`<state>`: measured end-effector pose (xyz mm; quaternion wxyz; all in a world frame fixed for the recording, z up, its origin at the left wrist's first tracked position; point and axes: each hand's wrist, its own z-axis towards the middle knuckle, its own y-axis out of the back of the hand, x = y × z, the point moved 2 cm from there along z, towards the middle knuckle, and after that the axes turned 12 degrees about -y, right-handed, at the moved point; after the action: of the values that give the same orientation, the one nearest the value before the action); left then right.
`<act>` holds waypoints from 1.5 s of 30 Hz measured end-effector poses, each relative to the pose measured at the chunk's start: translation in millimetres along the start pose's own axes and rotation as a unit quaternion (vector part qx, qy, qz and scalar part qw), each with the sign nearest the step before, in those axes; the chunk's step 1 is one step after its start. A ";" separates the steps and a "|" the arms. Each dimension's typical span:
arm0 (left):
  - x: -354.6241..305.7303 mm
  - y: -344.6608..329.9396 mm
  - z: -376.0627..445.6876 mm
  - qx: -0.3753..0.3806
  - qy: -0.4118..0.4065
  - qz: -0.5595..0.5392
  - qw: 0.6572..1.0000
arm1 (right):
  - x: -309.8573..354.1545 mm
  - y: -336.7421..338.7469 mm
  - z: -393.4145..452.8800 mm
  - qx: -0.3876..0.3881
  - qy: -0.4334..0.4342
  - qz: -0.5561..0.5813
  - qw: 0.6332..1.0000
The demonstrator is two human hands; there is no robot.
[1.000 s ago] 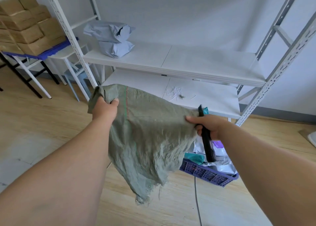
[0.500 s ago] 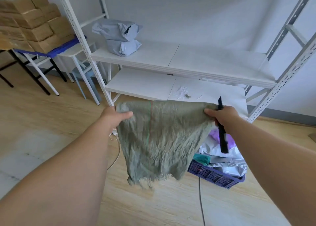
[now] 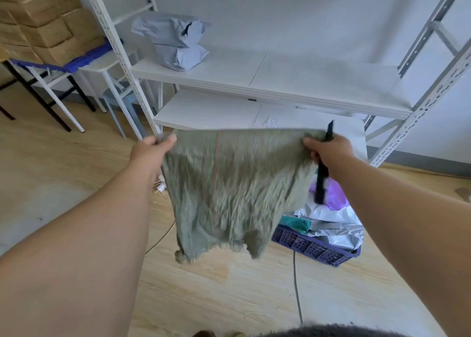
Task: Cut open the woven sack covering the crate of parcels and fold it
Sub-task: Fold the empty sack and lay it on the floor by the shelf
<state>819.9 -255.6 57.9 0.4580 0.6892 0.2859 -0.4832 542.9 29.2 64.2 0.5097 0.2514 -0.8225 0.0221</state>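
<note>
**Woven sack held spread between two hands above the floor**

Count: one woven sack (image 3: 237,191), one crate (image 3: 313,248), two grey parcels (image 3: 175,43) stacked on the upper shelf (image 3: 305,81), one black cutting tool (image 3: 321,173), two hands.

Sack appearance: dull grey-green woven cloth, heavily creased, with a thin vertical stripe of green and red left of its middle. The top edge is pulled straight and taut. The bottom edge is ragged and frayed, with loose threads and a rolled lump at the lower left corner.

Orientation: the sack hangs as a flat sheet facing the camera. Its taut top edge runs left to right, level; the cloth drops straight down from that edge and ends clear of the wooden floor (image 3: 229,298).

Position: the sack is in the air in front of the white shelving, just left of and partly in front of the purple crate, which stands on the floor and holds silver, purple and teal parcels.

Grip state: the left hand (image 3: 150,153) pinches the top left corner between thumb and curled fingers. The right hand (image 3: 328,149) pinches the top right corner and also clasps the black tool, which points up and down through the fist.
</note>
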 end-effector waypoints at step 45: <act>-52.2 -46.9 10.8 -0.105 -0.034 -0.006 0.994 | 1.8 49.7 -33.6 -0.044 0.093 -0.213 0.972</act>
<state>757.0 -243.3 88.5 0.5342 0.6185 0.3237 -0.4767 548.4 81.7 92.7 0.5873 0.3952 -0.6991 -0.1005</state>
